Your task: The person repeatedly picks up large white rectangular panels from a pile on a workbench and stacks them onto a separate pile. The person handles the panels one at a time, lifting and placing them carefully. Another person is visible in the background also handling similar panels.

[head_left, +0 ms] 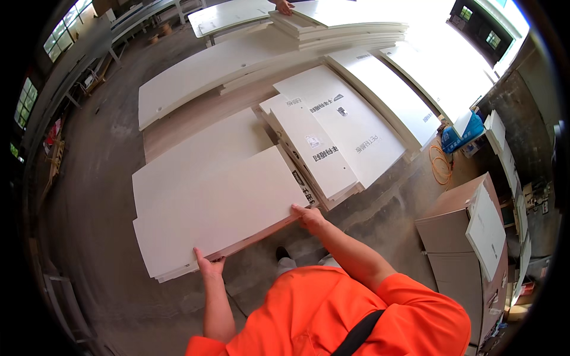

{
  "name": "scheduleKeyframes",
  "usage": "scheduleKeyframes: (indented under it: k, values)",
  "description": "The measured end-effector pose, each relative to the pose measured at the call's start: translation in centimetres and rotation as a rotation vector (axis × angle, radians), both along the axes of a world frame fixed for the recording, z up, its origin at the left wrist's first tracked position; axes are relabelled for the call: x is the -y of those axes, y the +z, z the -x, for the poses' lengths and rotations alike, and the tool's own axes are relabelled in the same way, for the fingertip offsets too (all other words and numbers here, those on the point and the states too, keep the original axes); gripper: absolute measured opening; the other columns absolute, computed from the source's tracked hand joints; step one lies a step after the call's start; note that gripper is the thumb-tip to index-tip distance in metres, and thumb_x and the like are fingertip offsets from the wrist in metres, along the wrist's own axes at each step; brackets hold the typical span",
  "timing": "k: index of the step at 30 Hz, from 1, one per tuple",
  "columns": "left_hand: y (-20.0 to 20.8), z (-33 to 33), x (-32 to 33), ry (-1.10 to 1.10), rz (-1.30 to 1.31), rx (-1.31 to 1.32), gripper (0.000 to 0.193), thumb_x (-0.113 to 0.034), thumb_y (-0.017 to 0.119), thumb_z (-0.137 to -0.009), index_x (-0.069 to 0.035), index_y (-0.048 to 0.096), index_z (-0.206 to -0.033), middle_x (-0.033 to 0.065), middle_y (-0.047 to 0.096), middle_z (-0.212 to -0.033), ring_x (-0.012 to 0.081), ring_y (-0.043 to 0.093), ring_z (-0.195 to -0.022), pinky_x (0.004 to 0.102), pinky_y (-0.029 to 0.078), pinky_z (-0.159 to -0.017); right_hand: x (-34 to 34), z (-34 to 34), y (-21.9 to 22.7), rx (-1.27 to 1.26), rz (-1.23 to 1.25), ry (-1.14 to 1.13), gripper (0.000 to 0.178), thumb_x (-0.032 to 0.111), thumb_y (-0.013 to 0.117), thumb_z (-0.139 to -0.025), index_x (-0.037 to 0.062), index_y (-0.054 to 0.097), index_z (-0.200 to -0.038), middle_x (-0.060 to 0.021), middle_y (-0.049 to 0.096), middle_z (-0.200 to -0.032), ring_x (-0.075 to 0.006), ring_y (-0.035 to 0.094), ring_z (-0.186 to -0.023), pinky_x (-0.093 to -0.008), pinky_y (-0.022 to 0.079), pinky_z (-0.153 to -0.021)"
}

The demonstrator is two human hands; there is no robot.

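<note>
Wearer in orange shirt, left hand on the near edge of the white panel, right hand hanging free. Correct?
One miss: the right hand isn't hanging free. The head view shows it at the near edge of the white panel too, thumb on top. The rest holds: orange shirt, left hand on that same edge.

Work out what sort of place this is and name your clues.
Probably a workshop or factory handling board: large white panels lie in stacks, a long bench stands toward the far left, and an orange hose or cable lies coiled on the grey floor.
</note>
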State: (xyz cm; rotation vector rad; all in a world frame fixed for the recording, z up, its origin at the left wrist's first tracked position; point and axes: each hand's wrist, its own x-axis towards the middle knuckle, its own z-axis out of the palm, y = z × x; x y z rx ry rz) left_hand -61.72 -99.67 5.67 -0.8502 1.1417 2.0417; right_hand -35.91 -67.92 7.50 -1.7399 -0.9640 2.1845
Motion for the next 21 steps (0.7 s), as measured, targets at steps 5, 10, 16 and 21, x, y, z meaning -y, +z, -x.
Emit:
scheduleKeyframes:
  k: [5,10,16,21]
  values:
    - [-1.9,-7.0,-2.4,-0.246,0.175,-0.099,0.114,-0.082,0.054,-0.08,-0.01,0.017,-0.161,0.013,0.018,-0.166,0.0315,0.02,-0.153,0.0504,0.002,-0.123,2.2,-9.8,1.5,-0.103,-0.315,0.206,0.058,0.045,0.076,-0.091,-0.0066,0.065,-0.114,-0.004,0.063,-0.09,-0.0128,0.055,-0.08,-0.0309,0.048,-0.069]
    - [-5.0,-20.5,-12.4,-0.693,0.315,0.085,0.092,-0.062,0.062,-0.089,-0.004,0.029,-0.153,0.0143,0.042,-0.148,0.0306,0.051,-0.127,0.0455,0.041,-0.106,3.0,-29.0,-0.1,0.068,-0.213,0.209,0.061,0.045,0.074,-0.091,-0.0049,0.065,-0.125,-0.0127,0.071,-0.113,-0.0208,0.068,-0.095,-0.035,0.055,-0.087]
    - [-4.9,-41.7,-25.5,-1.253,0.104,0.137,0.059,-0.043,0.055,-0.101,-0.001,0.044,-0.141,0.014,0.057,-0.131,0.0308,0.061,-0.111,0.0462,0.049,-0.096,5.5,-53.1,-3.7,0.189,-0.041,-0.305,0.039,0.04,0.073,-0.093,0.0033,0.071,-0.104,0.0,0.065,-0.088,-0.009,0.056,-0.068,-0.0247,0.048,-0.065]
    - [-2.8,-56.5,-34.4,-1.691,-0.006,0.09,0.064,-0.042,0.054,-0.102,0.001,0.037,-0.148,0.0173,0.054,-0.138,0.033,0.06,-0.116,0.0466,0.049,-0.098,7.2,-66.5,-3.2,0.147,-0.022,-0.799,0.033,0.035,0.071,-0.095,0.0042,0.067,-0.105,-0.0016,0.067,-0.09,-0.0101,0.061,-0.069,-0.025,0.048,-0.06]
